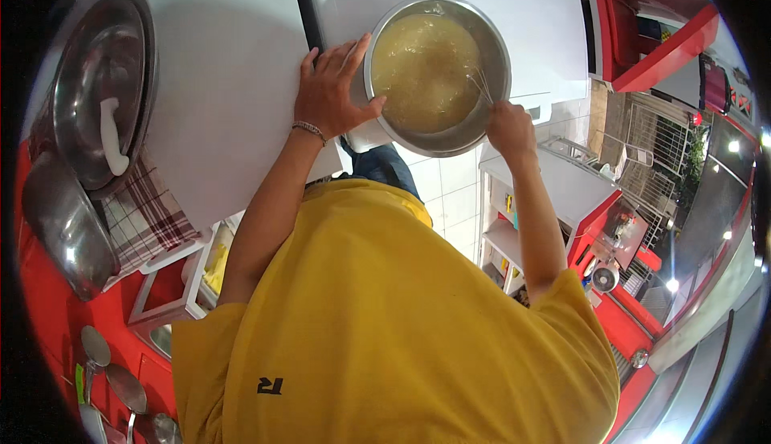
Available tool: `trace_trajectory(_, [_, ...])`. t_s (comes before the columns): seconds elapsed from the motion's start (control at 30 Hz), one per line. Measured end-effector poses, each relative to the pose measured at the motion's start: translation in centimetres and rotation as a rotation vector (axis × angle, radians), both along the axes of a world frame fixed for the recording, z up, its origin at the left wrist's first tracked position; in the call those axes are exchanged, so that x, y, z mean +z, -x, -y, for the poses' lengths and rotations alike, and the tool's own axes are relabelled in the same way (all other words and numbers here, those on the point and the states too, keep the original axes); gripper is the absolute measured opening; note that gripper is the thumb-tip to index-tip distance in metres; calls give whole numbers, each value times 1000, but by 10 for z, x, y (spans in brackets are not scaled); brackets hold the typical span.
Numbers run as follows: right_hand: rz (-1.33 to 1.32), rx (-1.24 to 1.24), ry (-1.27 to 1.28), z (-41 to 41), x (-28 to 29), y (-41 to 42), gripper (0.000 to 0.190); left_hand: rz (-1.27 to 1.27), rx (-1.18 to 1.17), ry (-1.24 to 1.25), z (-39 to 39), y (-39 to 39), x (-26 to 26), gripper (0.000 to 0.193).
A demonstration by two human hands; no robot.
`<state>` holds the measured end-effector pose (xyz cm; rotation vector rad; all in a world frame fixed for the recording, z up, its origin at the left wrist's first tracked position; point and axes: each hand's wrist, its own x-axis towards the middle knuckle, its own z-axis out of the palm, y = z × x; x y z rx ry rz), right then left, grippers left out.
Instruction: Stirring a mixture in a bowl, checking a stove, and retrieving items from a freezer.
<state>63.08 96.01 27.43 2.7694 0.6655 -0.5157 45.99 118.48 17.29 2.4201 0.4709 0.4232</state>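
A round stainless steel bowl (433, 143) stands at the near edge of a white surface. Cloudy yellowish liquid (424, 73) with a bubbly top fills much of it. My right hand (511, 129) is closed around the handle of a wire whisk (482, 87) at the bowl's right rim. The whisk's wires slant into the liquid, and their lower ends are hidden. My left hand (331, 86) lies with spread fingers beside the bowl's left side. Its thumb touches the rim; the other fingers reach forward over the white surface.
On the left are an oval metal basin (90, 101) with a white handle-like piece (110, 137), another metal pan (69, 227) and a checked cloth (144, 209). Ladles and large spoons (126, 387) hang lower left. At right stands a white shelf unit (554, 173).
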Motion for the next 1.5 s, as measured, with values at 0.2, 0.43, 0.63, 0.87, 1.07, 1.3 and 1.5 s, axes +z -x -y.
trace_trajectory(0.2, [-107, 275, -110, -46, -29, 23, 16, 28, -14, -8, 1, -2, -2, 90])
trace_trajectory(0.43, [-133, 238, 148, 8, 19, 1, 20, -31, -14, 5, 1, 2, 4, 96])
trace_trajectory(0.63, [-157, 424, -82, -30, -27, 24, 14, 14, -13, 5, 1, -1, -2, 90])
trace_trajectory(0.87, [-121, 210, 109, -10, 20, -8, 15, -28, -28, 23, -1, 1, 1, 96])
trace_trajectory(1.07, [-151, 340, -77, -30, -20, 35, 16, -1, -14, -6, 0, -3, 1, 91])
trace_trajectory(1.3, [-161, 166, -93, 17, 10, 32, 24, -1, -5, -12, 2, 3, 9, 90])
trace_trajectory(1.5, [-287, 248, -170, 57, 13, 34, 35, 133, 43, -11, 9, 26, 5, 75])
